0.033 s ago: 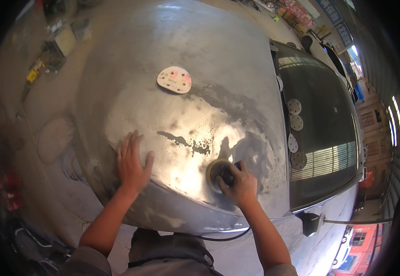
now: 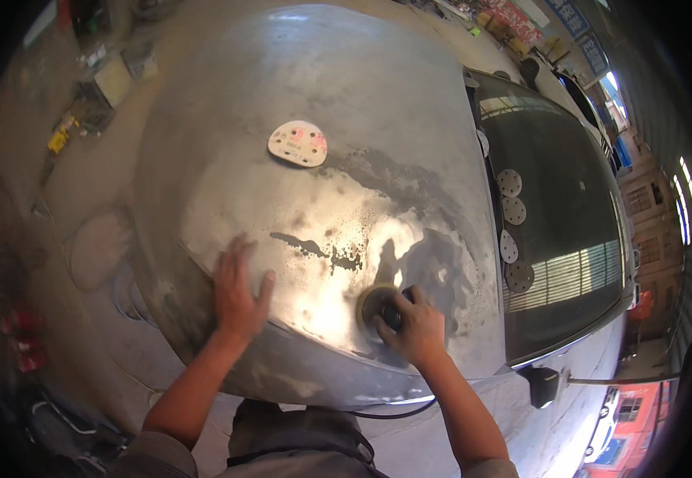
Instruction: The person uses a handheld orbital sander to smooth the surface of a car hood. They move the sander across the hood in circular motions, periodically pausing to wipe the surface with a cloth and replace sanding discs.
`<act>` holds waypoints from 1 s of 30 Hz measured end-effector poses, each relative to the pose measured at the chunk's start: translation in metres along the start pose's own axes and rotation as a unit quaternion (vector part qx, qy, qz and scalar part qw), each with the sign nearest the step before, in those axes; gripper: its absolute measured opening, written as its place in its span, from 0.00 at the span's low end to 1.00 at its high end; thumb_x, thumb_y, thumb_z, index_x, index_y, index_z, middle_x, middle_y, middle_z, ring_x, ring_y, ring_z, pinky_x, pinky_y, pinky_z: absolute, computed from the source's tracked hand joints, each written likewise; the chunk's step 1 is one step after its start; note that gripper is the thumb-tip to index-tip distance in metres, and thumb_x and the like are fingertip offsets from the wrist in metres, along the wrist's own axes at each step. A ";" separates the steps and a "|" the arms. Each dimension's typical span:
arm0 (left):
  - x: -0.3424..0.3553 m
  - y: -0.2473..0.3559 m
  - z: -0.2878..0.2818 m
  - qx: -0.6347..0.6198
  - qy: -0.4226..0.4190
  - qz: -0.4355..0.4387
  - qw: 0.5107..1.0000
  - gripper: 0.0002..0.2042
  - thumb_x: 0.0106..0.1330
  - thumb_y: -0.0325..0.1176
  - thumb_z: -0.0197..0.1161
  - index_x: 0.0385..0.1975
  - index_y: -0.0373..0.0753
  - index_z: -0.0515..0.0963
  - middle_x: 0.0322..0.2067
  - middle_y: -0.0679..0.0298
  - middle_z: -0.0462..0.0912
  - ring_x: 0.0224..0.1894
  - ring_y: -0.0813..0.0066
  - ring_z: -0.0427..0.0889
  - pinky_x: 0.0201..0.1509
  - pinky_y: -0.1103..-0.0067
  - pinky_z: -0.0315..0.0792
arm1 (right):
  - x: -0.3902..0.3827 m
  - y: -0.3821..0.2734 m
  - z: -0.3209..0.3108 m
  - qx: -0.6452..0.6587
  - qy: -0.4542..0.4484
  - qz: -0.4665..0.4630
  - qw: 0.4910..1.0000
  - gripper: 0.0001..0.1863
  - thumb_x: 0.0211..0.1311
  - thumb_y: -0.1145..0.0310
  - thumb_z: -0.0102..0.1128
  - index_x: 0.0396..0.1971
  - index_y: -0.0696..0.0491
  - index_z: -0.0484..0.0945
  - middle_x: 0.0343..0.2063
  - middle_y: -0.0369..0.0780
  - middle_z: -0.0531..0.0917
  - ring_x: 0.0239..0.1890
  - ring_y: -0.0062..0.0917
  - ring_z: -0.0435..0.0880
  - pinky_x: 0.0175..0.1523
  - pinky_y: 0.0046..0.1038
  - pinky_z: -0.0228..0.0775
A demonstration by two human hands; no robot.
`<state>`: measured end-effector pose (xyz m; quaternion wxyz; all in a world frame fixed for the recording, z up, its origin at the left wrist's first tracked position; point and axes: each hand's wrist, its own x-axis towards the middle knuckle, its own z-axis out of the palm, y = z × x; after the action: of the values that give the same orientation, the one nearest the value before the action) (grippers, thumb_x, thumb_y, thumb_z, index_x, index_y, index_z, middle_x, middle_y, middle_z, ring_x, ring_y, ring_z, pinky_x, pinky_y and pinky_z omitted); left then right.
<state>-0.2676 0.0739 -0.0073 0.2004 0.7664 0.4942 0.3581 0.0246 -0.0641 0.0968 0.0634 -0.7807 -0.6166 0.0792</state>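
As the right hand (image 2: 419, 325) grips a round sander (image 2: 371, 301), the left hand (image 2: 240, 296) spreads open

Where the right thumb and fingers curl over the sander's dark top, the grip is closed firmly around it. That wrist is bent slightly over the tool, and the forearm slants forward and leftward. Left of the grip, well apart from it, the left hand holds nothing: palm down, fingers pointing away from the body, slightly blurred. Whether the palm touches the metal I cannot tell.

Round and yellowish at the rim, the sander sits on the near part of a grey car hood (image 2: 409, 103). Just beyond the grip, the metal is mottled with darker grey, and a ragged dark patch (image 2: 307, 244) lies ahead and to the left. Farther ahead, also leftward, rests a pale perforated sanding disc (image 2: 298, 144). Right of the grip, four smaller discs (image 2: 513, 211) line the dark windshield (image 2: 573, 219).
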 end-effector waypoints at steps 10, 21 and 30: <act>0.026 0.187 0.114 -0.265 -0.246 0.095 0.928 0.22 0.73 0.43 0.71 0.59 0.35 0.86 0.57 0.48 0.89 0.60 0.51 0.89 0.66 0.63 0.80 | 0.030 0.075 0.020 0.227 -0.089 -0.231 0.942 0.22 0.51 0.65 0.78 0.47 0.52 0.87 0.50 0.46 0.89 0.51 0.46 0.88 0.60 0.44 0.81; -0.044 0.217 0.096 -0.249 -0.133 -0.075 0.956 0.16 0.70 0.39 0.71 0.44 0.30 0.91 0.39 0.51 0.92 0.43 0.59 0.92 0.51 0.69 0.82 | 0.009 0.071 0.009 0.369 -0.231 -0.291 0.852 0.18 0.46 0.73 0.73 0.41 0.56 0.86 0.46 0.49 0.89 0.52 0.46 0.88 0.59 0.43 0.80; 0.080 0.178 0.149 -0.269 -0.075 -0.081 0.957 0.21 0.75 0.45 0.69 0.35 0.26 0.84 0.24 0.56 0.81 0.33 0.79 0.78 0.40 0.71 0.76 | 0.125 0.076 -0.003 0.308 -0.178 -0.253 0.900 0.17 0.49 0.69 0.75 0.40 0.59 0.86 0.45 0.54 0.89 0.52 0.49 0.88 0.58 0.44 0.81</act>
<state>-0.0266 0.0768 0.0394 0.4643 0.6660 0.4235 0.4019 0.1263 0.0396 0.0789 0.2080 -0.5126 -0.7395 0.3836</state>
